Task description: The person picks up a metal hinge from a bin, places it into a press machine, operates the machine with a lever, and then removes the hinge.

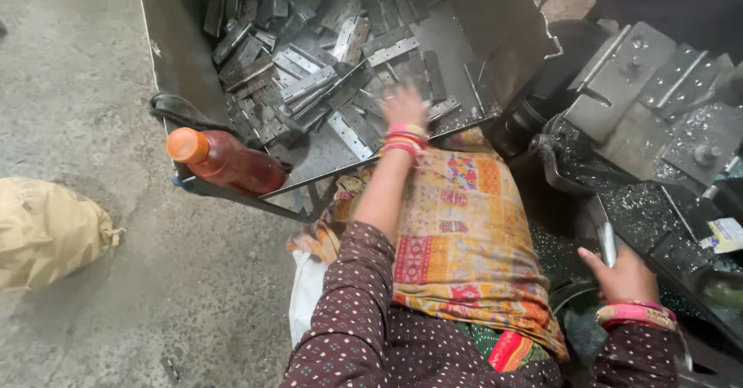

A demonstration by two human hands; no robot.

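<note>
My left hand (404, 105) reaches into a large metal bin (178, 55) and rests on a heap of flat grey metal hinge plates (309, 82); motion blur hides whether its fingers hold one. My right hand (619, 273) is closed around a shiny metal lever handle (606, 241) at the front of a press machine (650, 102). Both wrists wear pink and gold bangles. A patchwork cloth (464, 233) covers my lap between the bin and the machine.
A plastic bottle of reddish-brown liquid with an orange cap (224, 162) lies on the bin's front corner. A tan sack (46, 229) sits on the concrete floor at left. Metal chips litter the machine bed (642, 210).
</note>
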